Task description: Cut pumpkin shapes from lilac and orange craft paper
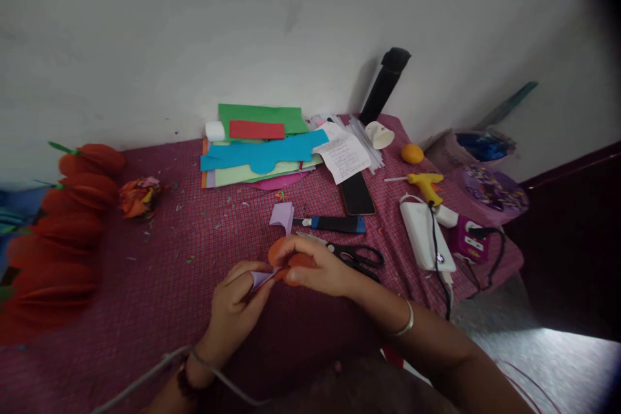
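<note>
The left hand (237, 294) is pinched shut, thumb against fingers, on a small folded piece of lilac paper (261, 279); the right hand (323, 265) is half curled, its thumb and fingers closed round a rounded orange paper piece (301, 260). Both papers meet between the fingertips, in the air above the near part of a desk covered in dark red checked cloth (184, 297). The step in hand seems to be lining up or pressing the lilac fold against the orange edge, though the fingers hide the exact contact. From here the work appears to call for a light, steady pinch, with the edges flush and no crease forced into the thin orange sheet. Just beyond the right hand lie metal scissors with black handles (352, 248), then a box cutter with a black-and-blue handle (337, 224) beside another folded lilac paper piece (281, 215)
</note>
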`<state>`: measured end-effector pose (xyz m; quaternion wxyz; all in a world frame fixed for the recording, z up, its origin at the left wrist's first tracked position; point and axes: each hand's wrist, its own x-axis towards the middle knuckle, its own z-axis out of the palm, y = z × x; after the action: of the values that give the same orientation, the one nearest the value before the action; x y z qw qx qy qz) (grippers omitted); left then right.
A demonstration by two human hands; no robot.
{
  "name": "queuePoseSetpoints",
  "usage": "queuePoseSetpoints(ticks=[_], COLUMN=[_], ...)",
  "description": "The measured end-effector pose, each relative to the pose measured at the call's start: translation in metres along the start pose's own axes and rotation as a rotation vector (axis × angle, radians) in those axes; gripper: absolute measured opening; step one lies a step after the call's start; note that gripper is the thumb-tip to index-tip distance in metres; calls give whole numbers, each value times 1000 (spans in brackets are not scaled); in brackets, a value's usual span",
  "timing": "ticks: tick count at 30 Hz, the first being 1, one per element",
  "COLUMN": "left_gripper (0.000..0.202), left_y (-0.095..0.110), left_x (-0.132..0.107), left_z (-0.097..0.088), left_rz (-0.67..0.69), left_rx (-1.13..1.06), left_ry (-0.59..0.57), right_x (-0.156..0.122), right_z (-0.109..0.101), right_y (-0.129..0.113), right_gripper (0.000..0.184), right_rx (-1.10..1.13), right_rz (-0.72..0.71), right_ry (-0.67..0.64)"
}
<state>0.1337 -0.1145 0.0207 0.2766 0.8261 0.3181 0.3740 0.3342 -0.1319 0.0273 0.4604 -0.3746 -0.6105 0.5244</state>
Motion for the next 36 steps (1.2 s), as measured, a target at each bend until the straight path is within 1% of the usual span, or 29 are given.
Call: queuePoseSetpoints(ticks=[2, 3, 4, 6, 8, 10, 13, 14, 15, 16, 17, 18, 19, 21, 22, 25, 27, 30, 32, 34, 36], left_gripper=[8, 7, 7, 11, 16, 17, 13, 21, 33, 45, 52, 53, 48, 34, 30, 29, 30, 30, 28, 27, 33], left_y=[-1, -1, 0, 0, -1, -2, -5, -7, -8, -9, -10, -10, -11, -10, -9, -6, -4, -5, -5, -6, -6], left_x=[0, 1, 2, 4, 4, 4, 1, 0, -1, -1, -2, -2, -2, -1, 0, 2, 2, 1, 1, 2, 3], left_z=[0, 0, -1, -3, -6, -6, -3, -1, 0, 0, 1, 1, 0, 0, 0, 1, 2, 3, 4, 4, 4], left_rz=[-53, -80, -108, -170, -247, -330, -485, -543, -600, -650, -691, -724, -746, -774, -786, -834, -843, -794, -772, -751, -709], left_rx=[-11, -25, -42, -81, -130, -201, -362, -431, -497, -554, -596, -623, -632, -616, -600, -554, -519, -445, -421, -418, -401], left_ry=[-10, -13, -7, 24, 58, 94, 193, 215, 217, 193, 143, 81, 20, -76, -105, -122, -79, 30, 69, 96, 131], right_x=[-1, 0, 0, 1, 3, 5, 6, 6, 6, 6, 6, 5, 5, 3, 2, 0, -1, 0, 1, 2, 2], right_z=[1, 2, 2, 2, 0, -1, -1, 0, 0, 0, 1, 1, 2, 4, 5, 11, 16, 22, 24, 23, 20], right_y=[1, 3, 6, 11, 16, 18, 19, 19, 19, 20, 20, 20, 20, 19, 18, 15, 15, 18, 22, 24, 26], right_gripper=[21, 19, 20, 25, 31, 35, 37, 36, 36, 36, 35, 34, 32, 27, 23, 17, 18, 24, 26, 28, 30], right_rx=[-91, -97, -64, 77, 211, 291, 303, 285, 259, 232, 208, 188, 167, 115, 81, 18, 74, 178, 178, 158, 164], right_rz=[9, 42, 86, 180, 241, 273, 279, 274, 270, 269, 272, 279, 286, 284, 274, 251, 290, 351, 364, 359, 340], right_ry=[-23, -2, 35, 128, 205, 232, 243, 244, 244, 241, 234, 224, 207, 153, 119, 41, 26, 35, 78, 153, 214])
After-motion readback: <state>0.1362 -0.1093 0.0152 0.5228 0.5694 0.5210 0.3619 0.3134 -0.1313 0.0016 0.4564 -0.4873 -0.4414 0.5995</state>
